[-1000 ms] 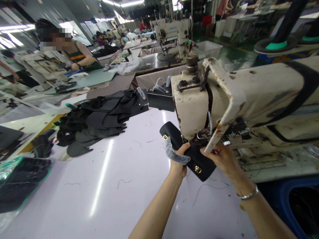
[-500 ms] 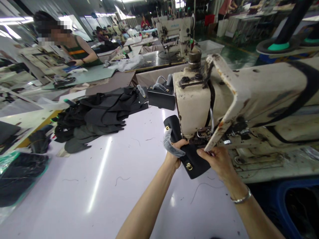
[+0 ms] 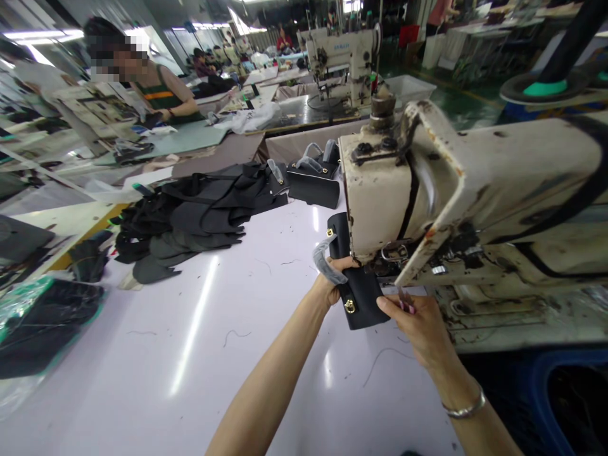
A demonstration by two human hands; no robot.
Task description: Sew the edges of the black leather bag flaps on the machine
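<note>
A black bag piece [image 3: 365, 294] with gold-coloured fittings lies under the head of the sewing machine [image 3: 375, 202]. Its handle [image 3: 327, 263] is wrapped in clear plastic and arches over my left hand [image 3: 329, 285]. That hand is closed on the left part of the piece, some fingers hidden behind the handle. Thumb and fingers of my right hand [image 3: 418, 320] pinch the lower right edge of the same piece. A small pinkish thing [image 3: 407, 305] shows at the right fingers, too small to name. The needle area is mostly hidden by the machine head.
Similar black bag pieces [image 3: 313, 187] with wrapped handles stand behind the machine. Left of them is a heap of dark cut pieces [image 3: 199, 215]. A plastic-wrapped bundle [image 3: 52, 323] lies at far left on the white table [image 3: 247, 380]. A co-worker [image 3: 161, 92] sits beyond.
The bag piece has turned to lie more upright in view, its near end swinging left. Both hands have moved with it and still hold it. The whole view has shifted slightly.
</note>
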